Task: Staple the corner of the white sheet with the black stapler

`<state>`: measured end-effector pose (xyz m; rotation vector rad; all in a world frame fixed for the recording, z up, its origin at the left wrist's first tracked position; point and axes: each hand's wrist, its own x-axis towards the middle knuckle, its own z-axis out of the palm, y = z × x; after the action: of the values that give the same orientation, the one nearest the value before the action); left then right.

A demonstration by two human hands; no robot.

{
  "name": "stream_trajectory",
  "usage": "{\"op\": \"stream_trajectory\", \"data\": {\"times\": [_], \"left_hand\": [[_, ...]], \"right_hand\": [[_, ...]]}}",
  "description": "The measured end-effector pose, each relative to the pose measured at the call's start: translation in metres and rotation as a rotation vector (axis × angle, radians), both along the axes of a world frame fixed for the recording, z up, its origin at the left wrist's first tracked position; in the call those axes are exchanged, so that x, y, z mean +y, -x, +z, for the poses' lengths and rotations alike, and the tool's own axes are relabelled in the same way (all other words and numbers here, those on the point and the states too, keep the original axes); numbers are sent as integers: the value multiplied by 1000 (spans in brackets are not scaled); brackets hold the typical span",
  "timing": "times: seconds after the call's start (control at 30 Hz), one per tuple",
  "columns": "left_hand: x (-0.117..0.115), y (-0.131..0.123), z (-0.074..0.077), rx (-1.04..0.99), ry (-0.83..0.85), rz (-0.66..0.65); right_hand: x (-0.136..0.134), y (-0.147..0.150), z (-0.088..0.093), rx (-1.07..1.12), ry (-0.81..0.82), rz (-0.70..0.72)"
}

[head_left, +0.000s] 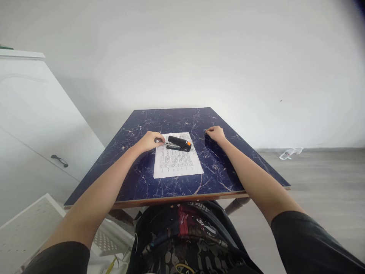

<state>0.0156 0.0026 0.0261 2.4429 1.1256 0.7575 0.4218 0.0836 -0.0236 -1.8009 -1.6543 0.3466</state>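
A black stapler [179, 144] with an orange part at its right end lies on printed paper sheets [178, 163] in the middle of the table. Its top arm stands apart from its base at the left, where a thin metal part shows. My left hand [152, 140] is closed in a pinch at that left end, thumb and fingertips on the metal part. To the right of the paper, my right hand [216, 134] rests low over the tabletop with its fingers pressed together. Something small and greyish shows at its fingertips, too small to name.
The dark blue marbled table [171, 118] has a wooden front edge close to my lap and reaches the white wall. A white cabinet [34, 114] stands at the left. White perforated furniture [31, 224] is at the lower left. A clear plastic item [290, 153] lies on the floor at right.
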Motion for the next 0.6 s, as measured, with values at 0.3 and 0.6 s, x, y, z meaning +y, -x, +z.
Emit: {"op": "stream_trajectory", "data": {"times": [0.3,0.6], "left_hand": [[6,0,-7,-31,36,22],[3,-3,-4,-45,101,31]], "right_hand": [[1,0,-1,-3,17,-4],[1,0,-2,-2,4,3]]}}
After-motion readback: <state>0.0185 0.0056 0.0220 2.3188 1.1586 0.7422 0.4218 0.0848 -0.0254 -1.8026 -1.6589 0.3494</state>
